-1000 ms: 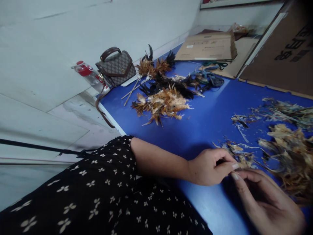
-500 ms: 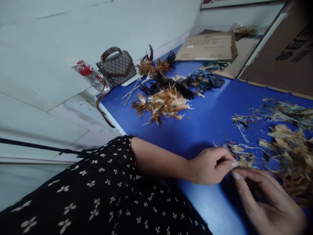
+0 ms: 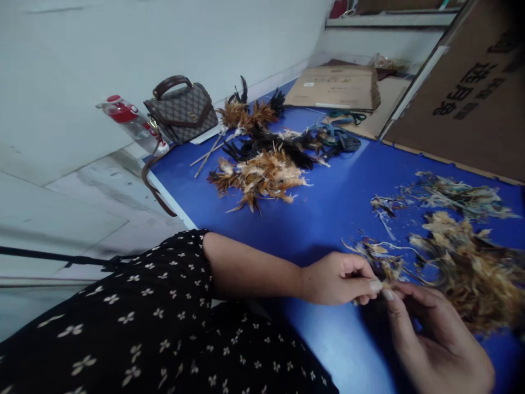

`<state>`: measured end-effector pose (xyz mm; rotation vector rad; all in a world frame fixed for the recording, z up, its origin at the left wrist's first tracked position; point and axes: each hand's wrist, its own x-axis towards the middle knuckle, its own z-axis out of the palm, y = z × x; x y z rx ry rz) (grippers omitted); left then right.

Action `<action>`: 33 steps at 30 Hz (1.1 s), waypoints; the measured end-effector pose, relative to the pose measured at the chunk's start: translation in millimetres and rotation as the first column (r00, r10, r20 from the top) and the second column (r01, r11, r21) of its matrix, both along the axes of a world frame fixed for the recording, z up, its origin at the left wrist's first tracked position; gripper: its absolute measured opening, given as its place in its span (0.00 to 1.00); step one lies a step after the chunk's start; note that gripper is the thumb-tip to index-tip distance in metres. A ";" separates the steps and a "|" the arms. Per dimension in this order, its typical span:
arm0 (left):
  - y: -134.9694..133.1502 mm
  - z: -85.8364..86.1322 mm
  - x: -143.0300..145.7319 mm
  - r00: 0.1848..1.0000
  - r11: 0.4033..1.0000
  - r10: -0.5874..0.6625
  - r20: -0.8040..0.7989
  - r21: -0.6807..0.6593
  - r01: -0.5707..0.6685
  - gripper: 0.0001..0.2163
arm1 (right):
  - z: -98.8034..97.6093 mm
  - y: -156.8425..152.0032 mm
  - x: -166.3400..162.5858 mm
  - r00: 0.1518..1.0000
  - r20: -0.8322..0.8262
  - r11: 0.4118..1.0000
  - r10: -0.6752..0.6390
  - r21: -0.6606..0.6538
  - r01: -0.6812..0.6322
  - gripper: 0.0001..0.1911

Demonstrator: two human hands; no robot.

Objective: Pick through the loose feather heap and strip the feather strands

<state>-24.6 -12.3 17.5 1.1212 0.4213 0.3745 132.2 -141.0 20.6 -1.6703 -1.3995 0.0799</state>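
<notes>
My left hand (image 3: 338,278) rests on the blue table (image 3: 336,202), thumb and forefinger pinched on a small tuft of brown feathers (image 3: 388,269). My right hand (image 3: 435,342) meets it from below, fingertips pinching the same tuft where the hands touch. A loose heap of tan and brown feathers (image 3: 471,268) lies just right of both hands. My left arm wears a black sleeve with white flowers (image 3: 156,306).
Bundles of brown and black feathers (image 3: 262,164) with thin sticks lie at the table's far left. A patterned handbag (image 3: 182,112) and a red-capped bottle (image 3: 129,120) sit on the ledge. Flat cardboard (image 3: 336,87) and a big board (image 3: 463,104) stand behind.
The view has shifted a little, so everything sits slightly left and lower. My fingertips have drawn closer together on the tuft of feathers.
</notes>
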 end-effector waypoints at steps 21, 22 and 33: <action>-2.4 -12.7 8.9 0.999 0.994 0.023 -0.026 -0.110 -0.025 0.25 | 19.3 35.8 86.4 0.907 0.406 0.982 -0.115 -0.090 0.165 0.19; -1.9 -12.8 9.0 0.999 0.993 0.035 -0.019 -0.108 -0.037 0.25 | 17.0 44.5 100.1 0.862 0.482 0.967 -0.158 -0.103 0.235 0.22; -0.6 -7.9 8.0 0.992 0.987 0.122 0.030 -0.106 -0.118 0.17 | 12.9 85.0 119.3 0.788 0.556 0.950 -0.264 0.008 0.312 0.17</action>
